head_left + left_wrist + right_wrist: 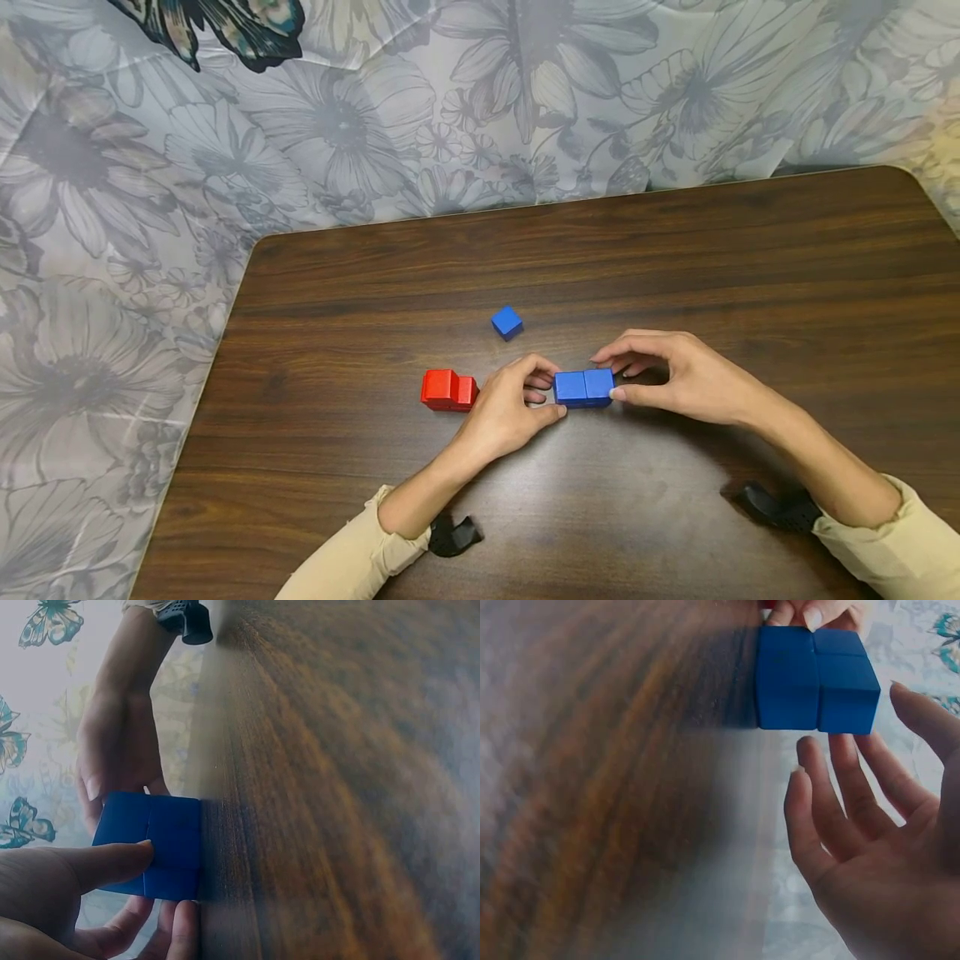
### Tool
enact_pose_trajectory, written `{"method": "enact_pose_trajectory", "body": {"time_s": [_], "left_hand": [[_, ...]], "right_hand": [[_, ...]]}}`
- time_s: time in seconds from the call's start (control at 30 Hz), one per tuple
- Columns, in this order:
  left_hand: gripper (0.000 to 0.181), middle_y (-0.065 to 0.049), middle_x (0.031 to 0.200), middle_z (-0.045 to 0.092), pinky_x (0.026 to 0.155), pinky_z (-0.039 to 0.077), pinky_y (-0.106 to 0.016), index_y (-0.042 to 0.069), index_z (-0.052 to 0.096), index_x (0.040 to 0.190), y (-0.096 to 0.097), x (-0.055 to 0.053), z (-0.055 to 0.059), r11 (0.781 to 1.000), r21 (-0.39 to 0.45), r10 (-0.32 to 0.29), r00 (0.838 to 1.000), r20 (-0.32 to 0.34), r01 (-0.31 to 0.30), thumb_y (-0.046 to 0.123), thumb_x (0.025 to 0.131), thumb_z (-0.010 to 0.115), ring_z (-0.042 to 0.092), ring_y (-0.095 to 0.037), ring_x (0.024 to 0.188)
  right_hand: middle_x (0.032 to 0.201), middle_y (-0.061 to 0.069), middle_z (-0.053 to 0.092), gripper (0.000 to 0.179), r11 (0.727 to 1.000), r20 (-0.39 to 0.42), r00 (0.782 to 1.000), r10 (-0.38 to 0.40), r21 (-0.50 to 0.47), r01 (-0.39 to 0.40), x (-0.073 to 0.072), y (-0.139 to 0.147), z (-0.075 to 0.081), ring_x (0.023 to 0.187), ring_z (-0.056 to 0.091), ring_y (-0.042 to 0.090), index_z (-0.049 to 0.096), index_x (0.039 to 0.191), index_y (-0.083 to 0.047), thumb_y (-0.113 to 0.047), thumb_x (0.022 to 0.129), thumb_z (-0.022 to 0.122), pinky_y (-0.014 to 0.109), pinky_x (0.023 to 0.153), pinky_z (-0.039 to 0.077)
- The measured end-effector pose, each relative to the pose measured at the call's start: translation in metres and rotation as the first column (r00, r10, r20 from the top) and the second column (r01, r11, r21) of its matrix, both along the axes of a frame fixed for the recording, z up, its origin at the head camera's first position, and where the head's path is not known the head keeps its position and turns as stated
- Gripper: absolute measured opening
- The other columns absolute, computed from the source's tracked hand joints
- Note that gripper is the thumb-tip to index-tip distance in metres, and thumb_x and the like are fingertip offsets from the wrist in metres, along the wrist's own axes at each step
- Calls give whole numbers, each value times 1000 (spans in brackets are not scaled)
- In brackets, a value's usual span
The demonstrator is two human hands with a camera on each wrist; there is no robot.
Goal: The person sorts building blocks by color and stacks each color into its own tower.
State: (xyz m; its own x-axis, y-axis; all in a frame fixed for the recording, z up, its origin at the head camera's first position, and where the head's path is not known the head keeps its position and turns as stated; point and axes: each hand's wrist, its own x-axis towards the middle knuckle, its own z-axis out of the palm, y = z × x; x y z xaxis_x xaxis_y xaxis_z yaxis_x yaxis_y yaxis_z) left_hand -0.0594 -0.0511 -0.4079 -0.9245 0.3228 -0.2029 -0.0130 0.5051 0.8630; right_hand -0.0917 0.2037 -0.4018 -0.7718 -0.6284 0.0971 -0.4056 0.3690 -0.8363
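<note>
Several blue blocks (pixel 583 390) form a two-layer stack with two cubes side by side on top. My left hand (pixel 504 410) holds the stack's left end, thumb on the front face and fingers round the back. In the left wrist view that thumb lies across the seam of the blue stack (pixel 172 817). My right hand (pixel 675 375) is at the right end, fingers spread and relaxed. The right wrist view shows its thumb a little apart from the blue stack (pixel 787 682) and the fingertips close to it.
Red blocks (pixel 440 388) stand just left of my left hand, the left part taller than the right. A single blue cube (pixel 507 322) lies farther back on the brown wooden table (pixel 337 300). Flower-patterned cloth (pixel 337 125) hangs behind the table's far edge.
</note>
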Motion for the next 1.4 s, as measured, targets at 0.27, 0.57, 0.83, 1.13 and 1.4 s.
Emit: {"method": "enact_pose_trajectory", "body": {"time_s": [0.27,0.57,0.83,1.13,1.4], "left_hand": [[36,-4,106,68,80,54,-21,12,66,113,-1,0,0,1000,0,0,1000,0,0,6,81,82,68,-15,89],[36,-5,106,68,80,54,-20,9,66,113,0,0,-2,1000,15,-4,1000,-9,4,5,80,82,68,-15,88],[37,-4,106,68,81,54,-19,9,66,113,1,0,-3,1000,9,-7,1000,-10,7,5,80,82,67,-13,88],[37,-5,106,68,81,54,-20,9,66,113,-1,-1,-2,1000,9,-7,1000,-22,7,5,80,82,67,-13,88],[36,-2,107,67,80,54,-20,12,66,114,-2,-2,-3,1000,-13,-8,1000,-3,8,9,82,81,67,-11,88]], "right_hand": [[111,0,69,32,1000,-12,1000,10,-8,-10,-9,-2,6,97,68,14,68,119,-12,-13,88,77,29,80,57],[113,0,69,32,1000,-47,999,14,8,-14,-22,-8,13,99,69,18,68,119,-14,-13,89,77,30,81,57],[113,1,69,32,1000,-61,998,9,-4,-9,-32,-15,12,98,69,18,68,118,-17,-13,88,77,29,79,57],[113,0,70,32,1000,-62,998,4,-16,-5,-52,-21,11,100,68,16,69,118,-13,-9,87,77,32,79,58],[108,2,70,31,999,-50,999,15,-45,-17,-67,-31,7,100,67,17,69,117,-10,-10,87,78,33,83,58]]}}
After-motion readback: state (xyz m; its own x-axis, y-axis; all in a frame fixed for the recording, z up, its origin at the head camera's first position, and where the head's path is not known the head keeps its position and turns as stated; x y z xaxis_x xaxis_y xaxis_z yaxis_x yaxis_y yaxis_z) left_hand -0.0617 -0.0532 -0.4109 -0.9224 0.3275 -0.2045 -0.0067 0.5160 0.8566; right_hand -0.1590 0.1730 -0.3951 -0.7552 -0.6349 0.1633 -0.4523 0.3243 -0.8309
